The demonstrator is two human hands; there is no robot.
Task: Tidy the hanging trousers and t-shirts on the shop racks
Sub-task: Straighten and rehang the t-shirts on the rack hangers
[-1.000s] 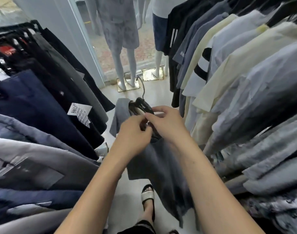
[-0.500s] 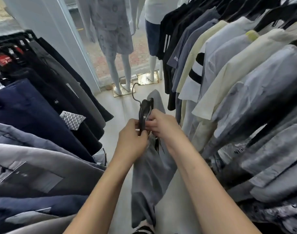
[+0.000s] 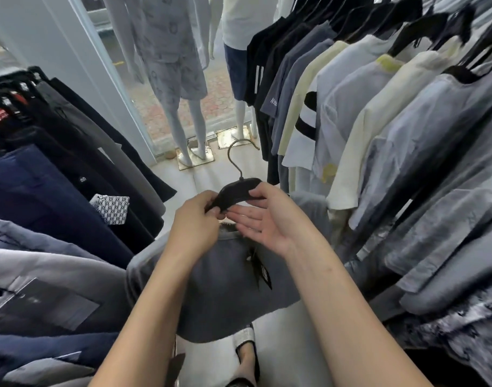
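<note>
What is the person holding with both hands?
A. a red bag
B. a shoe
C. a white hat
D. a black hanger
D: the left hand and the right hand both pinch the black hanger, whose wire hook points up, just above a grey garment.

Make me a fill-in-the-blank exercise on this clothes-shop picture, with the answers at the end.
1. The left hand and the right hand both hold a ____ hanger.
2. The colour of the t-shirt below the hanger is ____.
3. The trousers hang on the person's ____ side.
Missing words: black; grey; left.
</note>
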